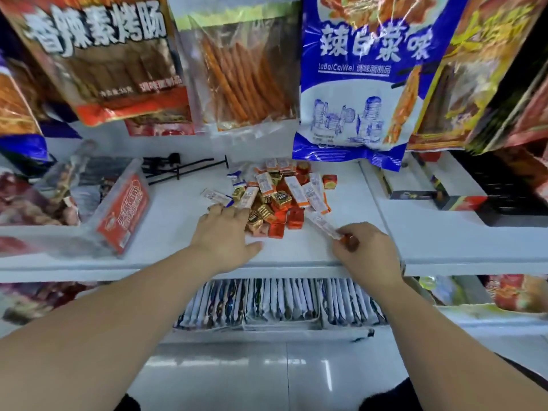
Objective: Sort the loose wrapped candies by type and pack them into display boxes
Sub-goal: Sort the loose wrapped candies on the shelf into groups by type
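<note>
Right hand (367,250), lower right of centre, pinches a stick candy (321,223). Left hand (225,232), fingers spread flat, touches the candy pile (278,200) at centre.

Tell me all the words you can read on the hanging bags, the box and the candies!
"香辣素烤肠": brown bag, top left.
"辣白菜味": blue bag.
"LaBaiCaiWei": same blue bag, under the big characters.
Too blurred to read: yellow bag, red label on the display box, small print on the bags.
Too small to read: wrappers in the candy pile and the long candy pinched in the right hand.
</note>
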Tool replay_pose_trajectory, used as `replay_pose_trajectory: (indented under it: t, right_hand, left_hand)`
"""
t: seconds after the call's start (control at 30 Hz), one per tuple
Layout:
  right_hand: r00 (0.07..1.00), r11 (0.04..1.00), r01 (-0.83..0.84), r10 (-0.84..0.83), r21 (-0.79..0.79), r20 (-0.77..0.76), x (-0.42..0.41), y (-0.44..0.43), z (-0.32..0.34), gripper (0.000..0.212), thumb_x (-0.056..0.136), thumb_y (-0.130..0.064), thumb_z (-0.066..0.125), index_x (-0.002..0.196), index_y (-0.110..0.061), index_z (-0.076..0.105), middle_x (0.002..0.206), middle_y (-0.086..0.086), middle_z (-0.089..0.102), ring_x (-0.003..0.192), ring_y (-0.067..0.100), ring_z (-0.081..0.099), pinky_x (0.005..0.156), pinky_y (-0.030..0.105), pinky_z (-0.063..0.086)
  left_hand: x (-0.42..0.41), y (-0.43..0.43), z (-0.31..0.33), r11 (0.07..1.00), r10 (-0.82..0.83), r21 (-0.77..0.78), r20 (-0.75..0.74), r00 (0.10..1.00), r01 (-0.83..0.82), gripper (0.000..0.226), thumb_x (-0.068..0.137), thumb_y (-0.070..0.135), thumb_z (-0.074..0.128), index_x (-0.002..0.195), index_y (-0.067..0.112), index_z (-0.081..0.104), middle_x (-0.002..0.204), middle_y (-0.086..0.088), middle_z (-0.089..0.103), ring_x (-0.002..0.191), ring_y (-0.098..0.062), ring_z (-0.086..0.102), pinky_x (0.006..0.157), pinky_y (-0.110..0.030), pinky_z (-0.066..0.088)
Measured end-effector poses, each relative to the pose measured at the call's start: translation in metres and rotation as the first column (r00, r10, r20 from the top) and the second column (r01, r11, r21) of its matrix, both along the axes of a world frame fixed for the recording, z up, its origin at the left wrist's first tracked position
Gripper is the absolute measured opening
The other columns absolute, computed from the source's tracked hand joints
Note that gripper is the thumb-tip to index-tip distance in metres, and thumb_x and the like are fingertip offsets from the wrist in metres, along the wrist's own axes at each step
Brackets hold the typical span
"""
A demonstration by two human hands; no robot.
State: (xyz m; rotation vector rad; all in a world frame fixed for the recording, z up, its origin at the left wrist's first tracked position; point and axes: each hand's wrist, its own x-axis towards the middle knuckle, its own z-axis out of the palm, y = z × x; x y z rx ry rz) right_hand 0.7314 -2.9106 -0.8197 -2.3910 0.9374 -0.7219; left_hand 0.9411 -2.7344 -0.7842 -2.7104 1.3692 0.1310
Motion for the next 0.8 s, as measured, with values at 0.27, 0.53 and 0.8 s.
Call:
replay_pose_trajectory:
  t: [0.27, 0.53, 0.8]
  right_hand:
    - [0.997, 0.989, 0.013, -0.025, 0.150, 0.074, 0.016, 0.001, 0.008, 0.004, 0.082, -0.020, 0.071, 0.086, -0.021, 0.073, 0.071, -0.008, 0.070, 0.069, 0.012, 0.065, 0.065, 0.030, 0.053]
    - [0.990, 0.964, 0.089, -0.112, 0.250, 0.081, 0.020, -0.011, 0.005, 0.016, 0.088, -0.028, 0.063, 0.075, -0.022, 0.071, 0.065, -0.005, 0.068, 0.065, 0.013, 0.063, 0.061, 0.032, 0.050]
    - [0.997, 0.887, 0.023, -0.055, 0.462, 0.055, 0.018, -0.034, 0.011, 0.023, 0.086, -0.016, 0.060, 0.067, -0.019, 0.072, 0.060, -0.001, 0.070, 0.060, 0.021, 0.068, 0.069, 0.046, 0.059]
  left_hand:
    - [0.030, -0.017, 0.005, 0.936, 0.178, -0.270, -0.192, 0.965, -0.227, 0.033, 0.096, 0.043, 0.042, 0.110, 0.023, 0.063, 0.108, -0.006, 0.067, 0.107, -0.033, 0.055, 0.086, -0.039, 0.049]
    - [0.044, -0.038, -0.006, 0.771, 0.282, -0.380, -0.516, 0.809, -0.511, 0.019, 0.079, 0.024, 0.071, 0.098, 0.025, 0.069, 0.098, -0.001, 0.071, 0.087, -0.023, 0.066, 0.076, -0.036, 0.057]
    - [0.032, -0.045, 0.009, 0.565, 0.245, -0.482, -0.676, 0.695, -0.669, 0.022, 0.077, 0.006, 0.071, 0.093, 0.021, 0.072, 0.087, -0.001, 0.072, 0.070, -0.010, 0.063, 0.050, -0.018, 0.039]
